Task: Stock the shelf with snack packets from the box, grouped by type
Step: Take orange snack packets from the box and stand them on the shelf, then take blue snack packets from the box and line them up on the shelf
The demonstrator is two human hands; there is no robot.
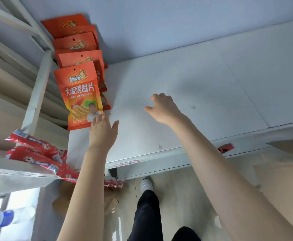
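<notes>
Left hand [103, 131] flat on orange packet's [80, 94] corner; right hand [163, 108] loose, empty, above shelf [211, 94].

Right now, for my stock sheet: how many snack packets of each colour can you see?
Orange packets: 5 faces showing, with edges of more behind.
Red packets: at least 4, overlapping.
Total: at least 9.

Behind the front orange packet [80, 94] we see only the tops of at least 4 more packets [75, 41]. The left hand [104, 132] covers its lower corner; whether the fingertips touch it, we cannot tell. The red packets [38, 150] are blurred, their print unreadable. The bottle [1, 220] is blurred and cut by the left edge. Another red packet [226, 147] is mostly hidden below the shelf [194, 94].
</notes>
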